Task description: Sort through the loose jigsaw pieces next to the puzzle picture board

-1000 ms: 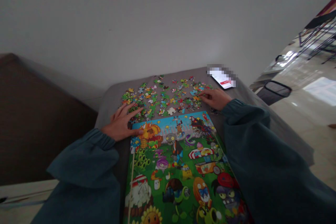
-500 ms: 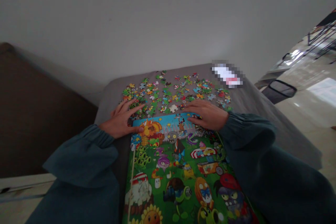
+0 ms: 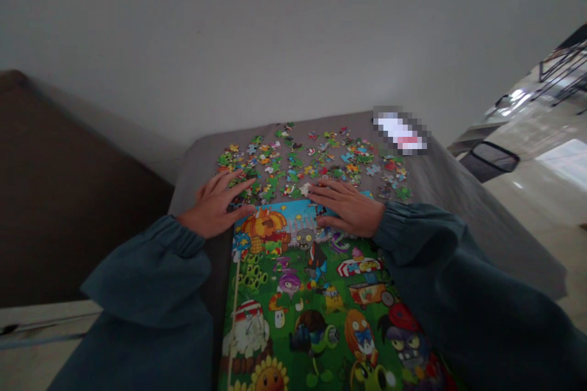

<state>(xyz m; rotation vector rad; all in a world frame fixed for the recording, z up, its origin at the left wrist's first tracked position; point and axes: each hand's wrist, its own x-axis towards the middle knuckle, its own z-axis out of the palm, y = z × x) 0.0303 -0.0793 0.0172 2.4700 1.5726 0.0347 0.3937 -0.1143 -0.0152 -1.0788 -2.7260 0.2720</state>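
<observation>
Hands at a jigsaw layout, seen from a head-worn camera. Left hand [image 3: 213, 204]: spread and flat, not pinching, at the far left corner of the illustrated puzzle board [image 3: 307, 293]. Its thumb lies on the board's far edge, and its fingers point into the jigsaw pieces [image 3: 298, 162]. Right hand [image 3: 348, 208]: fingers extended and slightly spread, also not pinching, resting across the board's far edge. Its fingertips lie just beside a pale jigsaw piece [image 3: 305, 188]. Board: flat on the gray cloth-covered table [image 3: 440, 220], with bright cartoon plants and zombies on a green and blue ground. It occupies the near half of the table and runs out of view at the bottom of the frame. Pieces: loose and scattered in a broad band between the board and the far edge of the table, many green, some orange, blue or pale. Smartphone [image 3: 401, 132]: at the far right corner of the table, lit and pixelated. Dark teal sleeves [image 3: 147, 275] cover both forearms. Brown upholstered furniture [image 3: 68, 195] stands to the left, a white wall [image 3: 275, 43] rises behind, and a dark mesh bin [image 3: 490, 156] stands on the glossy floor [image 3: 527, 208] to the right.
</observation>
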